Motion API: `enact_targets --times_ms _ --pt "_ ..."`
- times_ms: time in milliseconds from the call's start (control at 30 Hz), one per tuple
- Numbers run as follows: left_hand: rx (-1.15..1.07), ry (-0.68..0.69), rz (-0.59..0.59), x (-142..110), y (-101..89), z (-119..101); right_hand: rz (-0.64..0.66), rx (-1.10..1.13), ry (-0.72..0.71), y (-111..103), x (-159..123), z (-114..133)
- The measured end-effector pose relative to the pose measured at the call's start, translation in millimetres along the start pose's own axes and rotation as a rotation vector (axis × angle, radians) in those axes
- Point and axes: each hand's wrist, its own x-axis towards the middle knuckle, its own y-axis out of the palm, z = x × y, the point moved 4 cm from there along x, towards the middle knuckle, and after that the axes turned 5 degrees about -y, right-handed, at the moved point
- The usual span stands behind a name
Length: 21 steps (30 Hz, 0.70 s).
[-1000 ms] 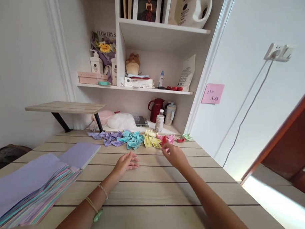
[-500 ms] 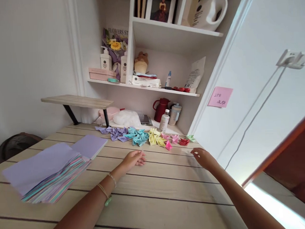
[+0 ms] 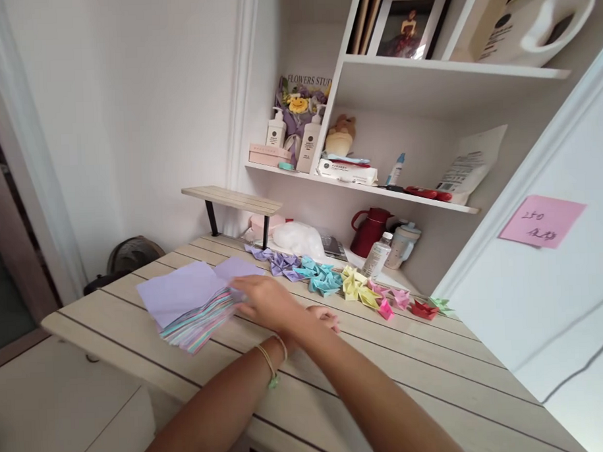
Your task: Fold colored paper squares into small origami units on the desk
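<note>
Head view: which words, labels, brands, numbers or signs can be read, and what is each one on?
"FLOWERS STUD": on the backing of the flower bouquet; any further letters are not visible.
"250": handwritten on the pink note; I can't read the characters below it.
Too small or blurred: print on the pump bottles, pink box, white packet, pouch, clear bottle and white jug.
</note>
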Motion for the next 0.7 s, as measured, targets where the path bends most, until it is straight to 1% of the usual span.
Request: enact_targets --times_ms 67,100,133,200,233,267,367,433,533,600,700 --pt "0.010 0.014 0.074 -0.3 1.4 3.1 0.058 -0.020 -0.097 23.1 42.6 17.2" --pt "0.010 0.022 0.117 0.3 2.5 5.1 0.106 -0.021 -0.129 33.2 57.3 23.5" --pt "0.008 0.028 0.149 1.3 3.3 7.3 0.177 -0.024 -0.144 42.2 67.5 27.9" --pt "0.001 0.033 0.204 4.4 4.8 11.8 0.317 -0.040 -0.120 54.6 76.1 30.8" --pt "0.000 0.035 0.222 6.1 5.5 13.9 0.354 -0.044 -0.112 57.3 76.0 30.5" --pt "0.003 0.038 0.234 7.9 6.0 15.8 0.365 -0.037 -0.111 57.9 73.8 29.3" --pt "0.030 0.053 0.237 12.3 6.2 20.3 0.298 0.039 -0.132 52.4 61.2 21.4" --pt "0.053 0.059 0.231 13.6 5.7 22.3 0.255 0.048 -0.072 48.4 51.1 11.1" --pt "0.069 0.066 0.232 12.0 5.0 21.6 0.210 -0.004 0.000 45.3 38.7 -0.2" --pt "0.066 0.063 0.225 9.5 4.5 18.4 0.194 -0.040 -0.031 45.9 34.1 0.0" --pt "0.041 0.012 0.229 5.6 4.7 12.7 0.179 -0.151 -0.104 48.3 32.1 5.8"
